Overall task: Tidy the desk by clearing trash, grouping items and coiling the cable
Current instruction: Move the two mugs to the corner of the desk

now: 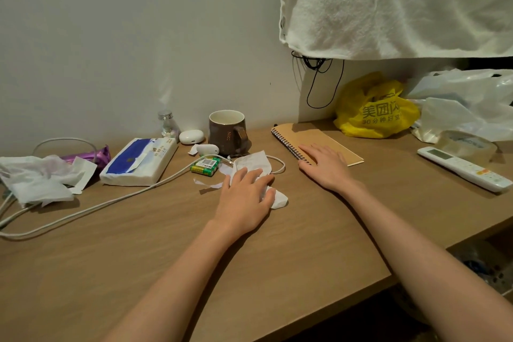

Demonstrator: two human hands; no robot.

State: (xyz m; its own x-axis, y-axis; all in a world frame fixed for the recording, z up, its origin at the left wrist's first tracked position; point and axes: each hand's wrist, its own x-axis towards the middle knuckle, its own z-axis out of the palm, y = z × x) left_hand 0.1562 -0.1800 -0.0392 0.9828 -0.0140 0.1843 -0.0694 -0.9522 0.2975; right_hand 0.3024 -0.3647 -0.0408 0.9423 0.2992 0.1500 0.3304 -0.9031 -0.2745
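My left hand lies flat with straight fingers on a crumpled white paper receipt in the middle of the wooden desk. My right hand rests open on the near corner of a tan spiral notebook. A white cable runs from the left desk edge up to the receipt. A torn paper strip lies left of my left hand. Crumpled white tissues are heaped at far left. A green battery pack sits behind the receipt.
Along the wall stand a tissue pack, a purple wrapper, a small glass bottle, a white earbud case and a brown mug. At right lie a yellow bag, a tape roll and a white remote.
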